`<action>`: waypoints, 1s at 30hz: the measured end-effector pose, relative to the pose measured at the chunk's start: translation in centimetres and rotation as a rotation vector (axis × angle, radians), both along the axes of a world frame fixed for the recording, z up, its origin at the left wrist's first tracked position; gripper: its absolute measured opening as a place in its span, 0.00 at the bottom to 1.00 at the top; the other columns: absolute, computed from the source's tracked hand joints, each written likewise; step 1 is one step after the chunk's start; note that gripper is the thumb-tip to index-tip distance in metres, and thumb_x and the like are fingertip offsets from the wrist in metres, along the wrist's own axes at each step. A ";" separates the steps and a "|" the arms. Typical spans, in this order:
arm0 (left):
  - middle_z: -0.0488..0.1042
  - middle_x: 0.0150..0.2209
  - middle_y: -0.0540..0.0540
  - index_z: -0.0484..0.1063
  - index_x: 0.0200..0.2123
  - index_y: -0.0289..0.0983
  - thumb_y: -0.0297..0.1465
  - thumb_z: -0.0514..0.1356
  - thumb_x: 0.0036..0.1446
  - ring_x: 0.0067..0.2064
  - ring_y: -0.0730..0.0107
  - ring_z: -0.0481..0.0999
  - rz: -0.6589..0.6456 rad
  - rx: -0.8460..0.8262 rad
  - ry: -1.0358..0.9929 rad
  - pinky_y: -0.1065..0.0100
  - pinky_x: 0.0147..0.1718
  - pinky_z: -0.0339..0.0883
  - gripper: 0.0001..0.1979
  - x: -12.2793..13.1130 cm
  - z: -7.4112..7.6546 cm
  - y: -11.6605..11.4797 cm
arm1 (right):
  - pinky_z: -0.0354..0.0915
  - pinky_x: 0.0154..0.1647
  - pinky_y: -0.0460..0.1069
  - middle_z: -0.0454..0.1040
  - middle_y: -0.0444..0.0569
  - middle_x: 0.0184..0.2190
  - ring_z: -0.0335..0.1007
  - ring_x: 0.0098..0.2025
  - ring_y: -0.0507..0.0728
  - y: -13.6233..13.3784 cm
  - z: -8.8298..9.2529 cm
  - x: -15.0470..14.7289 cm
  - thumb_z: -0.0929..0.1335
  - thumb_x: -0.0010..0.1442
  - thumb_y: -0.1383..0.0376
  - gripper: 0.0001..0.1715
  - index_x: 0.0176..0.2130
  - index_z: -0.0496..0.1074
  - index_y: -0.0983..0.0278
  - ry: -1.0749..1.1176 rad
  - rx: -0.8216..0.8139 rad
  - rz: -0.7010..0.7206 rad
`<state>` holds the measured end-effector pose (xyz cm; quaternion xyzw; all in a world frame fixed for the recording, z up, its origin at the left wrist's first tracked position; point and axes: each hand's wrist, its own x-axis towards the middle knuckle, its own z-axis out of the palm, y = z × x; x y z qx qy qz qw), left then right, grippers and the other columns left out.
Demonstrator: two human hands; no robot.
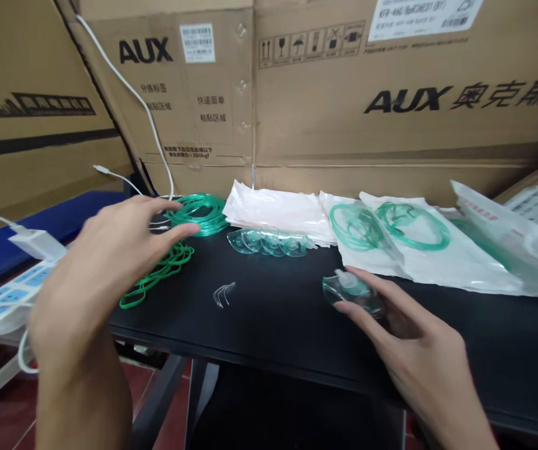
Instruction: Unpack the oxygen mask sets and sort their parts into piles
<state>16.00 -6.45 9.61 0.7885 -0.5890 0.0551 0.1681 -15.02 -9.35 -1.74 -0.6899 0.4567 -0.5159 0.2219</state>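
Observation:
My right hand (400, 331) grips a clear green plastic mask (350, 292) just above the black table (273, 319). My left hand (104, 262) hovers over the table's left end with its fingers stretched toward a coil of green tubing (200, 212); it holds nothing. Green elastic bands (156, 278) lie under that hand. A row of clear masks (269, 242) lies at the table's middle. Small metal clips (224, 294) rest in front of them.
A stack of white empty bags (278, 212) and sealed bags holding green tubing (390, 240) lie along the back. More packages (507, 244) lie at the right. Large cardboard boxes (343, 94) stand behind. A white power strip (1, 300) with cables sits at the left.

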 end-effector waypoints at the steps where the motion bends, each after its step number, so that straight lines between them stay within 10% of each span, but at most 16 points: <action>1: 0.79 0.51 0.44 0.78 0.53 0.43 0.54 0.55 0.62 0.50 0.46 0.76 -0.100 -0.020 0.090 0.54 0.49 0.65 0.27 -1.4 -0.4 -0.5 | 0.71 0.57 0.54 0.81 0.42 0.49 0.78 0.51 0.60 0.0 -0.1 0.0 0.77 0.58 0.57 0.21 0.52 0.79 0.50 0.034 -0.018 0.019; 8: 0.75 0.25 0.51 0.81 0.30 0.43 0.55 0.53 0.64 0.31 0.65 0.71 -0.709 0.234 0.513 0.67 0.32 0.61 0.28 -9.6 -4.2 -2.7 | 0.69 0.58 0.57 0.80 0.45 0.50 0.76 0.52 0.61 0.2 0.0 0.0 0.78 0.57 0.61 0.23 0.52 0.78 0.52 0.056 -0.061 0.002; 18: 0.76 0.26 0.50 0.80 0.29 0.39 0.50 0.53 0.67 0.31 0.67 0.73 -0.684 0.105 0.646 0.67 0.33 0.63 0.26 -9.9 -5.4 -3.9 | 0.70 0.60 0.53 0.77 0.43 0.56 0.74 0.57 0.59 0.9 0.7 0.4 0.76 0.60 0.60 0.28 0.59 0.74 0.51 0.121 -0.033 0.082; 23: 0.79 0.32 0.51 0.80 0.36 0.39 0.42 0.53 0.71 0.34 0.70 0.74 -0.736 -0.020 0.646 0.69 0.36 0.63 0.20 -10.9 -5.9 -3.9 | 0.77 0.50 0.51 0.79 0.44 0.52 0.80 0.48 0.57 1.3 1.5 0.9 0.72 0.65 0.64 0.12 0.49 0.77 0.53 -0.093 0.108 0.178; 30: 0.80 0.48 0.49 0.78 0.47 0.40 0.36 0.58 0.69 0.47 0.71 0.78 -0.859 -0.105 0.757 0.71 0.48 0.69 0.11 -12.2 -6.9 -4.1 | 0.80 0.43 0.49 0.80 0.41 0.46 0.81 0.36 0.53 0.5 0.7 0.8 0.78 0.53 0.69 0.27 0.51 0.75 0.50 -0.285 0.222 0.279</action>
